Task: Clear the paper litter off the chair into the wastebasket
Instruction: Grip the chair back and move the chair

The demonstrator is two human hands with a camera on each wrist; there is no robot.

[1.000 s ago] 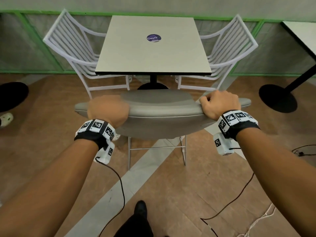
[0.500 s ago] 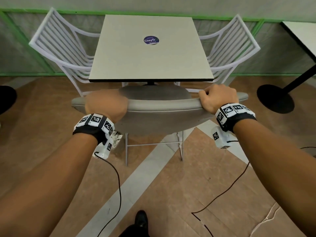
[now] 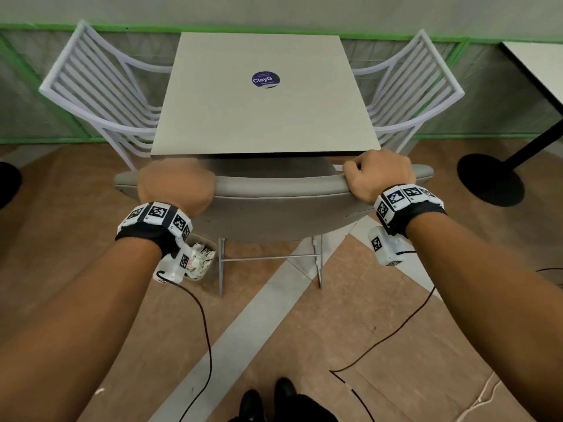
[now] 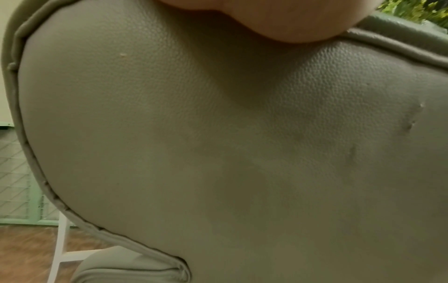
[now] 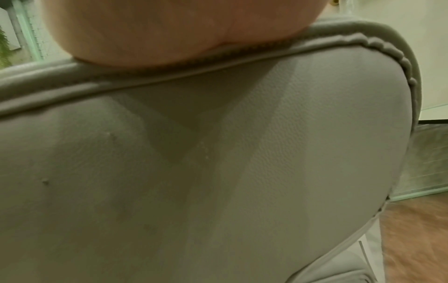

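Observation:
A grey padded chair (image 3: pixel 274 205) stands in front of me, its seat tucked under the square table (image 3: pixel 265 105). My left hand (image 3: pixel 175 187) grips the top edge of the backrest (image 4: pixel 242 153) near its left end. My right hand (image 3: pixel 377 175) grips the same edge near the right end of the backrest (image 5: pixel 218 172). Both wrist views show only grey leather and the heel of each hand. A small wastebasket (image 3: pixel 199 260) with crumpled paper in it stands on the floor below my left wrist, partly hidden by the wrist camera. The chair seat is hidden.
Two white slatted chairs (image 3: pixel 100 95) (image 3: pixel 411 92) flank the table by the green-trimmed wall. A second table's black base (image 3: pixel 490 178) stands at the right. Cables (image 3: pixel 201 324) trail over the brown floor. My shoes (image 3: pixel 268 397) show at the bottom.
The grey chair has slid forward under the table with both hands on its backrest. The wastebasket has come into view under my left wrist.

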